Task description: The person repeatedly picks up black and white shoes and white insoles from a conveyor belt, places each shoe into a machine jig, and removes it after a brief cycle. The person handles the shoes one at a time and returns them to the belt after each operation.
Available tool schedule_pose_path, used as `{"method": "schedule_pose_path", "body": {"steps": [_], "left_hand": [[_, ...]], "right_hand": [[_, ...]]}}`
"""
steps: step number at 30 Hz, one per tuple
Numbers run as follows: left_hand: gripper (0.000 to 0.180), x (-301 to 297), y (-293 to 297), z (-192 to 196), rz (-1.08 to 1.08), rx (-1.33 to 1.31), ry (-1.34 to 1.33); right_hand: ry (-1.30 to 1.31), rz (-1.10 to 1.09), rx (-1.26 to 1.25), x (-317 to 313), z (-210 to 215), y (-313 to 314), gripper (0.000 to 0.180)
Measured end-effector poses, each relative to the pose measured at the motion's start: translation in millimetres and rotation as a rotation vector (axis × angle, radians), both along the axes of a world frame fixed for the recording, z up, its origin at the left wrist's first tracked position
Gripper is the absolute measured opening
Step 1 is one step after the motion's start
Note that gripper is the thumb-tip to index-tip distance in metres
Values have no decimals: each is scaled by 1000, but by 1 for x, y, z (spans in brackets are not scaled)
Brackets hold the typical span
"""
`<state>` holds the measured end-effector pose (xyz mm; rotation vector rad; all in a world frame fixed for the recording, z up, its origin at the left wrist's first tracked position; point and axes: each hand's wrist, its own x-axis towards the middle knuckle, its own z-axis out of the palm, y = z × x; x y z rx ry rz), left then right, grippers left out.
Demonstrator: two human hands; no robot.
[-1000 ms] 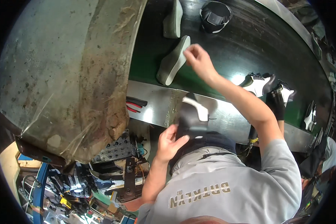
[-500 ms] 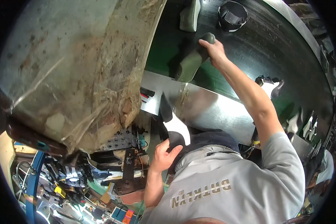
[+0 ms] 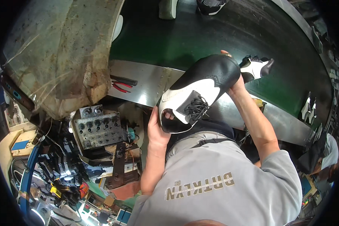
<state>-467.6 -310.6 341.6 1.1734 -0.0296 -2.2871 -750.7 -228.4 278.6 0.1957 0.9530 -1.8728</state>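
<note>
A black-and-white lace-up shoe upper (image 3: 211, 90) lies across both my hands in front of my waist, toe toward the upper right. My left hand (image 3: 157, 130) grips its heel end, and some fingers show through the ankle opening. Around the black toe end is my right hand (image 3: 236, 84), with fingertips showing beyond the far edge and the rest of the fingers hidden. The green shoe last seen in my right hand earlier does not show now; whether it is behind the upper I cannot tell.
A dark green belt (image 3: 154, 47) runs beyond a metal ledge (image 3: 148, 90), bearing another black-and-white shoe (image 3: 256, 69) and a last (image 3: 167, 9). Red-handled pliers (image 3: 120, 87) lie on the ledge. A large stained machine cover (image 3: 67, 49) and a knobbed control panel (image 3: 100, 130) stand at left.
The upper has come up from low by my left hand and turned broadside. My right hand has drawn back from over the belt to its toe. The last is out of sight; the view has shifted.
</note>
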Motion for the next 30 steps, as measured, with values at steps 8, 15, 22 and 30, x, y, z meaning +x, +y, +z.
{"method": "schedule_pose_path", "body": {"steps": [8, 15, 22, 30], "left_hand": [[43, -10, 16, -11, -129, -3, 54], [33, -1, 21, -17, 81, -84, -104], [31, -1, 35, -2, 117, -204, -248], [38, 18, 62, -2, 31, -57, -214]], "right_hand": [[-268, 20, -201, 18, 2, 29, 36], [-114, 36, -156, 15, 57, 14, 52], [141, 65, 99, 20, 46, -5, 28], [265, 235, 180, 18, 36, -28, 27]]}}
